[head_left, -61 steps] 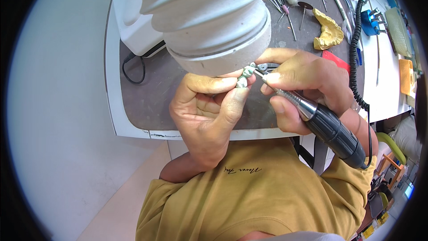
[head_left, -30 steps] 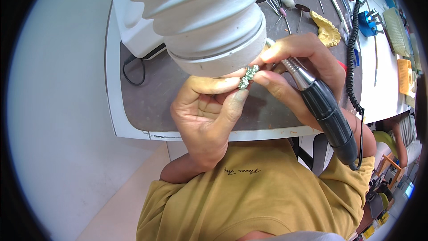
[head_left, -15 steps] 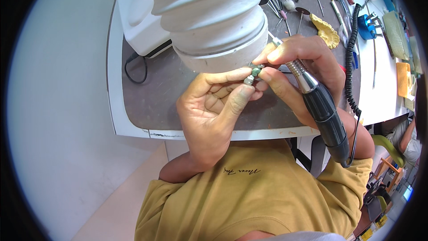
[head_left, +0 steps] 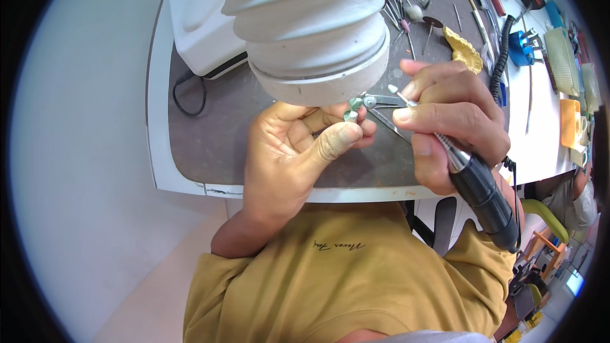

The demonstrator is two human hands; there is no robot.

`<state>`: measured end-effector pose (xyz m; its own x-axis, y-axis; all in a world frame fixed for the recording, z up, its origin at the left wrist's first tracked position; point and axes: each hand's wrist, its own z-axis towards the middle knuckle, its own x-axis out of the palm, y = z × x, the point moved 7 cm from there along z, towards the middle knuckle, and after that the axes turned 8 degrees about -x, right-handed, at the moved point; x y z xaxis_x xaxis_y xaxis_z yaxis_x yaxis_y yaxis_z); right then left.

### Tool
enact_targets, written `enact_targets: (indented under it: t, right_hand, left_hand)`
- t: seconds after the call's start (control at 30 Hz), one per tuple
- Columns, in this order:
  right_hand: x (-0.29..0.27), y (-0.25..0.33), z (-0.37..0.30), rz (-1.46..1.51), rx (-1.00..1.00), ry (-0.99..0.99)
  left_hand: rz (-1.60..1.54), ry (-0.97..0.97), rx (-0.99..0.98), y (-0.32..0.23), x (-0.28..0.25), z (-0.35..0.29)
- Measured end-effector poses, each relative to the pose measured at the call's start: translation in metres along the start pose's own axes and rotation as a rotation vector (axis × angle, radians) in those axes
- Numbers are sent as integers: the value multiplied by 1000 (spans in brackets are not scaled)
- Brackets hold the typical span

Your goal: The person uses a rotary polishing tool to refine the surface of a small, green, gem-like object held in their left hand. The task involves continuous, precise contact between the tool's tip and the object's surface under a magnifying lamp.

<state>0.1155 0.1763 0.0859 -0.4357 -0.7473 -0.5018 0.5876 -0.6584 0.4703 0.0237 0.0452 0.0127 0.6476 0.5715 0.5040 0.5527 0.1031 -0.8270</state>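
Note:
My left hand (head_left: pixel 289 152) pinches a small green-and-silver dental bridge (head_left: pixel 352 112) between thumb and fingers, just below the mouth of a white ribbed suction hose (head_left: pixel 305 38). In my right hand (head_left: pixel 460 111) is a black-and-silver rotary handpiece (head_left: pixel 478 184), gripped like a pen. Its small pale grinding tip (head_left: pixel 393 89) points up and left, apart from the bridge. Behind my left fingertips lies a slim metal instrument (head_left: pixel 389 124) with long arms, partly hidden by the fingers.
A white box-shaped unit (head_left: pixel 206 38) with a black cable stands at the left. Loose burs (head_left: pixel 406 28) and a yellow dental arch model (head_left: pixel 464 49) lie at the back. Farther right are a coiled cord (head_left: pixel 503 51), a blue bur holder (head_left: pixel 522 48) and an orange basket (head_left: pixel 569 122).
My right hand has drawn back to the right with the handpiece, away from the bridge, and its fingers no longer touch it. My left hand still holds the bridge, now turned differently.

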Motion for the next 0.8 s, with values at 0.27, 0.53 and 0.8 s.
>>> enact_targets:
  t: [0.27, 0.53, 0.8]
  right_hand:
    - [14, -4, -5, 184, 2, -56]
    - [14, -1, 1, 170, -14, 17]
    - [15, 0, 1, 151, -5, 18]
  left_hand:
    - [-82, 43, -14, 2, -2, -4]
    - [-135, 34, 37, 4, -2, -6]
    - [-126, 25, 47, 5, -3, -7]
